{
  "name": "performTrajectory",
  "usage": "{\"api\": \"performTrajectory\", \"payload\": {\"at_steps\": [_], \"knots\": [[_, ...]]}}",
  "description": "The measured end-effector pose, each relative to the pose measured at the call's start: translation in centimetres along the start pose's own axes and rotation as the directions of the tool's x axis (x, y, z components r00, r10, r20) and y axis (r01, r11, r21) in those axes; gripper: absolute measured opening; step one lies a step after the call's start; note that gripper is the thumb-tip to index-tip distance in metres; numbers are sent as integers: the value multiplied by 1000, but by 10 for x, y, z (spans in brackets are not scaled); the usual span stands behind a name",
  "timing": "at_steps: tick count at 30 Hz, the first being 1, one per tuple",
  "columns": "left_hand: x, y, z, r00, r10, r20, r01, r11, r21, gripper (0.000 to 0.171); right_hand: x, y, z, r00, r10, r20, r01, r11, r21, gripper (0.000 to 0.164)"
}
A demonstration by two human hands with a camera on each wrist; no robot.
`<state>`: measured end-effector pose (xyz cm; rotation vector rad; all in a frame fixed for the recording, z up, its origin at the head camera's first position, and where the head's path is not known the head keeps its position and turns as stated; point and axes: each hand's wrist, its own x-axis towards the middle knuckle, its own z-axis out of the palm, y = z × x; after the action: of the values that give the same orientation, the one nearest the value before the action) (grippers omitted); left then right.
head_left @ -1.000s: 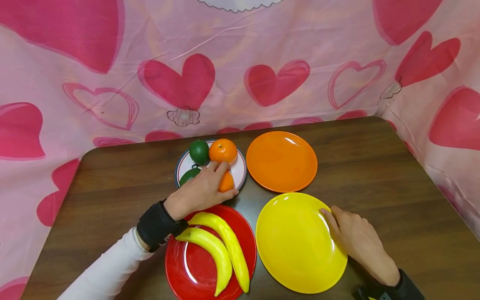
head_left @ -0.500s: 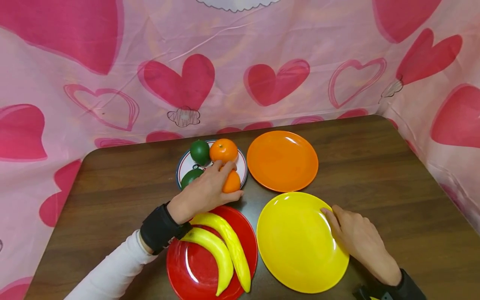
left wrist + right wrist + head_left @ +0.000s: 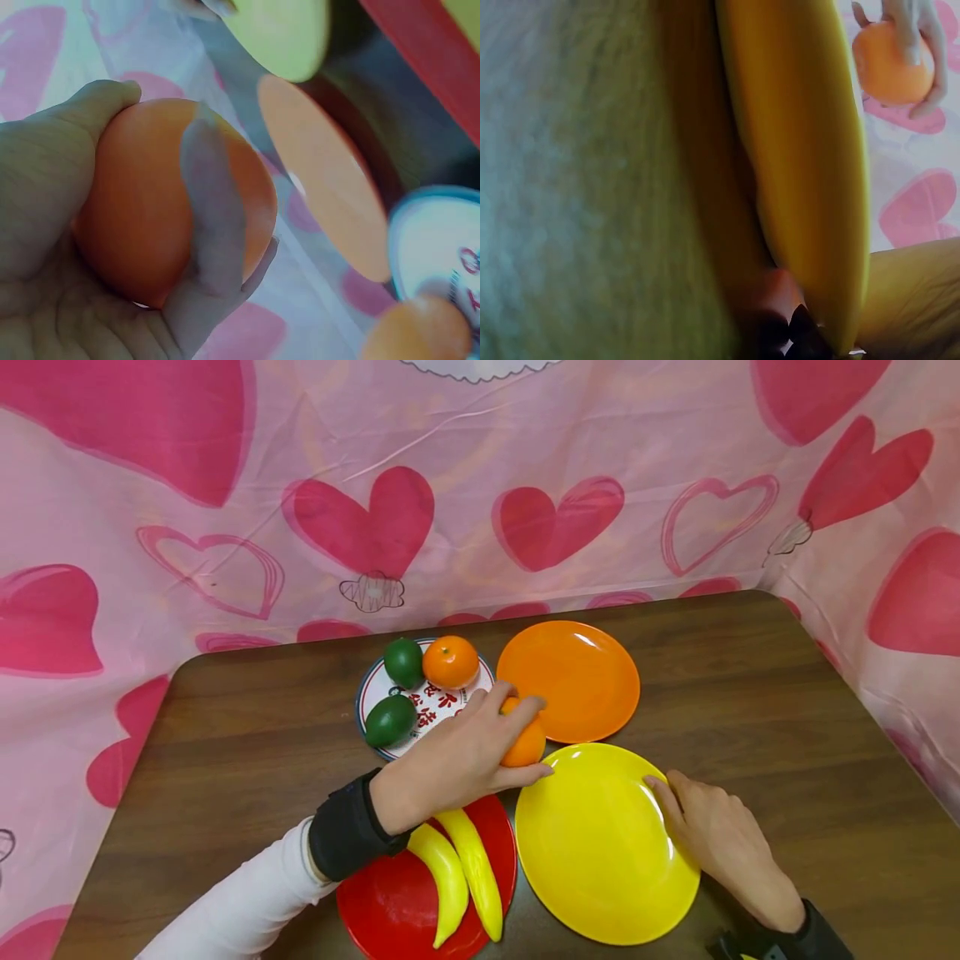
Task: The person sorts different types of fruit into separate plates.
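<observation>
My left hand (image 3: 450, 768) holds an orange (image 3: 527, 745) between thumb and fingers, above the gap between the orange plate (image 3: 573, 681) and the yellow plate (image 3: 600, 852). In the left wrist view the thumb and fingers curl round the smooth orange (image 3: 142, 202). At the yellow plate's right side, my right hand (image 3: 723, 839) grips the rim, its thumb over the edge. The right wrist view looks along the yellow plate's edge (image 3: 802, 150), and the right fingers are mostly hidden there. Behind my left hand, a white plate (image 3: 362, 702) with red lettering bears another orange (image 3: 451, 662) and two dark green fruits (image 3: 390, 721).
Two bananas (image 3: 480, 877) lie on a red plate (image 3: 382, 902) at the near left, partly below my left wrist. All the plates stand close together on a brown wooden table (image 3: 757, 718). A pink cloth with hearts (image 3: 465, 527) hangs behind the table.
My left hand has lifted the orange off the white plate and carried it right towards the orange and yellow plates. The right hand stays at the yellow plate's rim.
</observation>
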<state>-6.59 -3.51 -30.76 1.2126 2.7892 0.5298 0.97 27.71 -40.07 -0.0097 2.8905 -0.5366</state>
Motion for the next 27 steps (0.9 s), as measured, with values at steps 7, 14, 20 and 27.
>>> {"api": "performTrajectory", "payload": {"at_steps": [7,14,20,27], "knots": [[7,26,5,993,121,6,-121,990,75,62,-1,-1,0,1000,-6,-8,6,1000,-4,44],[16,49,18,985,163,53,-166,984,64,61,-2,0,1,1000,-7,-11,6,1000,-5,45],[25,62,33,975,193,106,-196,980,17,59,-2,0,2,1000,-8,-20,8,1000,-14,45],[35,75,52,951,219,218,-221,975,-16,56,-1,1,2,1000,-17,-24,16,999,-43,38]]}}
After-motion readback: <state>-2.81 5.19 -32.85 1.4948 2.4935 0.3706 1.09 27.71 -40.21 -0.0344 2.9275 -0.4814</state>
